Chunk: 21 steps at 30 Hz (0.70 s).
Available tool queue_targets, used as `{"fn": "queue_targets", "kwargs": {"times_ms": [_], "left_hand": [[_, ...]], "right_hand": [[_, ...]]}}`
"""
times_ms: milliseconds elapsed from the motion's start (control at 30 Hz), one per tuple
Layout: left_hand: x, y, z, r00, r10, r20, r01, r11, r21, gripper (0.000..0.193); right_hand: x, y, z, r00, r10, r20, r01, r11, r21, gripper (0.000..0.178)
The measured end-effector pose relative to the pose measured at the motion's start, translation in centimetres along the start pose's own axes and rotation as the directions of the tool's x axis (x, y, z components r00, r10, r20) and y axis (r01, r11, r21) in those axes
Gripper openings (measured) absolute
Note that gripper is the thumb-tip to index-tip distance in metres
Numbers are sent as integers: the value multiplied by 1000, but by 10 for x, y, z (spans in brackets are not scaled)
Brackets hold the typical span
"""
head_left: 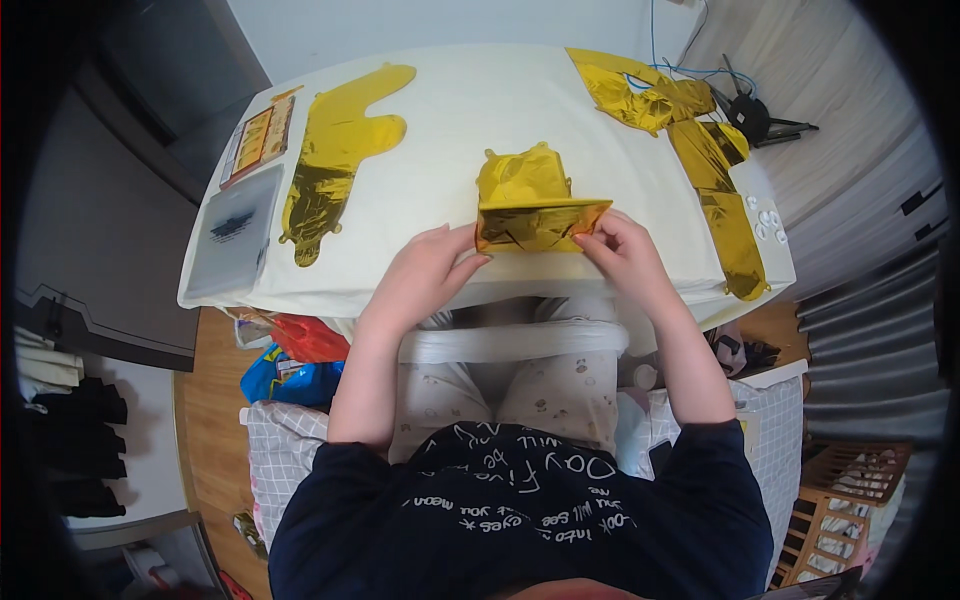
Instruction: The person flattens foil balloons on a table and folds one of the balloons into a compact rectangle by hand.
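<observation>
In front of me, near the table's front edge, lies a flat gold foil balloon, its near part folded up into a shiny flap. My left hand holds the flap's left edge between thumb and fingers. At the flap's lower right corner, my right hand pinches the foil with thumb and fingertips. Small tabs stick out along the balloon's far rim. Another deflated gold foil balloon, F-shaped, lies spread out to the left, away from both hands.
More gold foil balloons run down the table's right side, beside several small white round pieces. A clear plastic sleeve and a printed card lie at the left edge. The white tablecloth hangs over the front.
</observation>
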<state>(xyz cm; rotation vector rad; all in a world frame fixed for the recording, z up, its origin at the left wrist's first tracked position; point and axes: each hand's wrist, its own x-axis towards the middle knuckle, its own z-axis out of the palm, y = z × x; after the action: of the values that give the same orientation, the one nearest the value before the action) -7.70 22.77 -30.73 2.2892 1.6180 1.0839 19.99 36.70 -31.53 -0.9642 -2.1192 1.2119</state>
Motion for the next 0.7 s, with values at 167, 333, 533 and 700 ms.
{"fn": "queue_targets", "kwargs": {"times_ms": [167, 333, 533, 700], "left_hand": [[1, 9, -3, 947, -314, 69, 319, 945, -69, 21], [1, 8, 3, 969, -248, -13, 247, 968, -49, 23], [0, 6, 9, 969, -241, -48, 240, 970, -32, 24], [3, 13, 14, 951, -282, -128, 285, 958, 7, 25]], "right_hand": [[6, -12, 7, 996, -20, -82, 30, 993, 117, 16], [11, -14, 1, 998, 57, -14, -56, 998, 32, 19], [14, -11, -1, 998, 58, 6, -58, 998, 24, 21], [18, -9, 4, 999, 49, -18, -47, 992, 117, 12]]}}
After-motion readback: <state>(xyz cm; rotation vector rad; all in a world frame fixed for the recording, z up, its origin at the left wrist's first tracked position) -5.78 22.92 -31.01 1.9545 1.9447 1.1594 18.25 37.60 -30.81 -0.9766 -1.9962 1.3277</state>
